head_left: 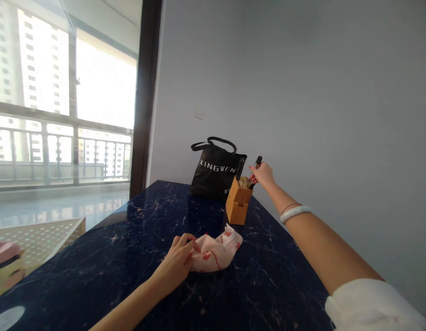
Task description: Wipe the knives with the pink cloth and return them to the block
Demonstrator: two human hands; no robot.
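Note:
On the near part of the dark table, my left hand (181,255) is closed on the left end of a crumpled pale pink cloth (214,253) with red markings. My right hand (263,174) reaches far forward, its fingers closed round a black-handled knife (258,162) at the top of a wooden knife block (239,202). The blade of this knife is mostly hidden by the hand and the block. Another black-handled knife (240,168) stands upright in the block's left side. Past the cloth, the block stands upright on the table.
A black tote bag (213,172) with white lettering stands just behind the block. The blue-black marbled table (157,220) runs to the grey wall on the right. At the lower left are a perforated cream surface (43,239) and a pink-and-yellow object (6,266).

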